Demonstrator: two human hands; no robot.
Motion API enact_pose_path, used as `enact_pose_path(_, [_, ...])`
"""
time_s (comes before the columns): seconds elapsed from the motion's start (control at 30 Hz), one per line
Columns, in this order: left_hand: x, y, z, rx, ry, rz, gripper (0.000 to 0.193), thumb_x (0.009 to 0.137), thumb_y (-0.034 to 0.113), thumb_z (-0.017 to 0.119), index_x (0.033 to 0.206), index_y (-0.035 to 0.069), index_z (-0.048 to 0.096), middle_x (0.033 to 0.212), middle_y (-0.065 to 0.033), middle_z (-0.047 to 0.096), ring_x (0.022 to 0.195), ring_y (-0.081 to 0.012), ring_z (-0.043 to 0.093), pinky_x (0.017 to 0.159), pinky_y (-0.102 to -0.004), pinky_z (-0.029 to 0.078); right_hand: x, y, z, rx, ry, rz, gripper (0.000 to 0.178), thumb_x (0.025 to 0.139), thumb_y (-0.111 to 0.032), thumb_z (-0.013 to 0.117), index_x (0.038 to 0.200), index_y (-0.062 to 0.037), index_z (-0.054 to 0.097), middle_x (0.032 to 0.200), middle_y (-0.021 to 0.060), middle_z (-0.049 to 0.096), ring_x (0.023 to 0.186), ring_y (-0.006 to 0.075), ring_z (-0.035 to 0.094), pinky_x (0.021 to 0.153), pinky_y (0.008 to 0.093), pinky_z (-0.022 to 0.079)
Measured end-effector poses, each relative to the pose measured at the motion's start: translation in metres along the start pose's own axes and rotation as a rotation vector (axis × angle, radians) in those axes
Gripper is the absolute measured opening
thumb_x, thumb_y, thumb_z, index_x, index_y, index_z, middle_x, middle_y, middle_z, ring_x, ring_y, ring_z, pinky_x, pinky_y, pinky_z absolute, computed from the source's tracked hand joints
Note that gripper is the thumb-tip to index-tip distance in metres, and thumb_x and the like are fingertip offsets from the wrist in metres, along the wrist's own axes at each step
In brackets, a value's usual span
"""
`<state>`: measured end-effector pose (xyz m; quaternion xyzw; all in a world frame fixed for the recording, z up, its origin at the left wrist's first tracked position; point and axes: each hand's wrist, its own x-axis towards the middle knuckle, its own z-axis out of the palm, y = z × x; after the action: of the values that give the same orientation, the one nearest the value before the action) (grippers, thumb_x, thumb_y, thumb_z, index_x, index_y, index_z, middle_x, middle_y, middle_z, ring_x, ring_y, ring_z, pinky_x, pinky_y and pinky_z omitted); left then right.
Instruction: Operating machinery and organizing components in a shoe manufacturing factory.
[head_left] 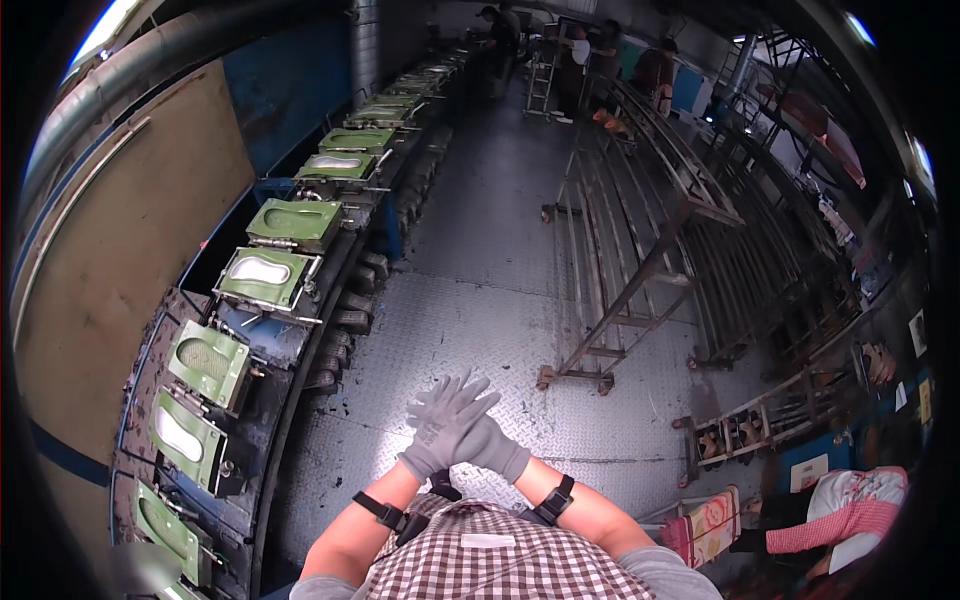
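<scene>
In front of my checked apron [490, 565], both hands are raised in grey gloves and laid one over the other. My left hand [442, 430] is on top, its fingers stretched out up and to the right. Beneath it, my right hand [495, 450] is partly covered, with fingertips showing spread at the upper left. I see nothing held in either. Black straps with small devices sit on both wrists. Nearest on the left is a row of green, sole-shaped moulds [208, 365], some with a shiny silver insert [178, 428].
The mould line rests on a dark bench [270, 400] running far ahead. Wheeled metal racks [640, 290] stand on the right over the patterned metal floor [470, 270]. A lower rack [770, 430] holds shoe-shaped pieces. A person in pink sleeves [825, 530] is at lower right; others stand far off.
</scene>
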<state>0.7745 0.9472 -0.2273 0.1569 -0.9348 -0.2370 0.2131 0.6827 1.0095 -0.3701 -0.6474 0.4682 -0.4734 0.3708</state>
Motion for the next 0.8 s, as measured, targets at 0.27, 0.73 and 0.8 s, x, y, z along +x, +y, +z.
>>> enact_pose_path(0.27, [0.08, -0.226, 0.019, 0.053, 0.059, -0.472, 0.058, 0.09, 0.036, 0.06, 0.138, 0.004, 0.052, 0.133, -0.0234, 0.059, 0.123, -0.0397, 0.055, 0.107, -0.0463, 0.041, 0.134, -0.037, -0.197, 0.551, 0.429, 0.435, 0.045, 0.102, -0.015, 0.054, 0.143, 0.0009, 0.044, 0.143, 0.0166, 0.049, 0.134, 0.0265, 0.047, 0.112, 0.0371, 0.038])
enact_pose_path(0.73, [0.324, -0.389, 0.119, -0.075, -0.062, -0.687, 0.06, 0.091, 0.035, 0.062, 0.141, 0.004, 0.05, 0.137, -0.0221, 0.056, 0.128, -0.0393, 0.052, 0.109, -0.0431, 0.039, 0.108, 0.074, -0.66, -1.618, 1.191, 1.153, 0.04, 0.097, -0.035, 0.056, 0.13, -0.0125, 0.06, 0.121, 0.0146, 0.064, 0.109, 0.0333, 0.064, 0.088, 0.0459, 0.052])
enact_pose_path(0.8, [0.377, -0.409, 0.136, -0.135, -0.054, -0.765, 0.061, 0.091, 0.034, 0.062, 0.14, 0.001, 0.05, 0.137, -0.0228, 0.056, 0.128, -0.0391, 0.052, 0.109, -0.0424, 0.04, 0.111, 0.093, -0.679, -1.683, 1.073, 1.225, 0.036, 0.098, -0.037, 0.053, 0.125, -0.0159, 0.063, 0.093, 0.0123, 0.069, 0.085, 0.0304, 0.069, 0.074, 0.0433, 0.053])
